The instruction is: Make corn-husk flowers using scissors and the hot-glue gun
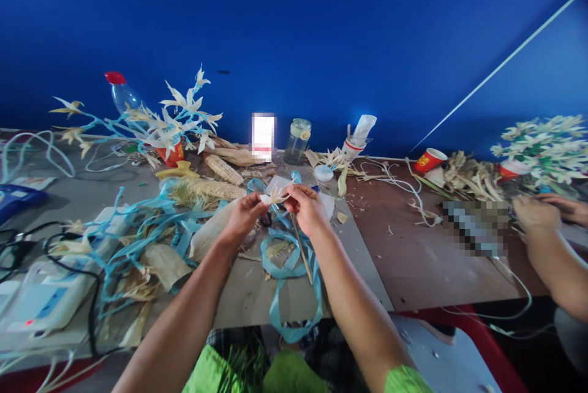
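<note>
Between my two hands is a small pale corn-husk flower (277, 196), its petals spread. My left hand (245, 214) pinches the petals on the left side. My right hand (307, 204) is closed on the flower's right side, near a thin brown stick (303, 252) that slants down below it. A light blue ribbon (275, 307) hangs in loops under the hands and over the table's front edge. Just behind the flower lies a piece of white paper (279, 183). The exact fingertip contact is too small to make out.
Blue-wrapped stems and husk scraps (151, 228) cover the left, beside a white power strip (59, 289) with cables. Behind stand husk flowers in a red cup (171, 153), a corn cob (223, 169) and a glass bottle (297, 141). Another person's hands (537, 215) are at the right.
</note>
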### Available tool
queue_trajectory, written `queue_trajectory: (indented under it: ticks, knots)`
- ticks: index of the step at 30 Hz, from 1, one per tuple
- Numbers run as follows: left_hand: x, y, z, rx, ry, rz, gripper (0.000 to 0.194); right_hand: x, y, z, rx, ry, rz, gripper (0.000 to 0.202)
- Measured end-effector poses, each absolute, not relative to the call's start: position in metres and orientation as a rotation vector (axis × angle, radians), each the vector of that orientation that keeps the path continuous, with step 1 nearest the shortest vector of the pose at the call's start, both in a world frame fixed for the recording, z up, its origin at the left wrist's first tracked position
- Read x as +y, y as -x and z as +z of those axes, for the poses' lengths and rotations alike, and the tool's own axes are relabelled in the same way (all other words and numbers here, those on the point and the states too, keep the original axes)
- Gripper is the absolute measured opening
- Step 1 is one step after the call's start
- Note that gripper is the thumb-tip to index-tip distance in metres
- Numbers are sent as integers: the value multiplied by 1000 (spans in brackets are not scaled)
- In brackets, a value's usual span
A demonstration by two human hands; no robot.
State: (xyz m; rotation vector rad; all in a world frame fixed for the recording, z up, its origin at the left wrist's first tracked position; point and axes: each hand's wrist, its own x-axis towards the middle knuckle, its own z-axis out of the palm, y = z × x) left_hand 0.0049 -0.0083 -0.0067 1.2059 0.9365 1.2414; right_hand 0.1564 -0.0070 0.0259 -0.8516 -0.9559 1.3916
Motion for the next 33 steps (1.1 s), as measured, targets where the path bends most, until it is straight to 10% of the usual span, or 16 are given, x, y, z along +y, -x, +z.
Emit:
queue_trajectory:
  ticks: [33]
  knots:
    - [-3,-4,-17,883,-956,1285,25,-5,-145,13,-1048,1022,1344,13]
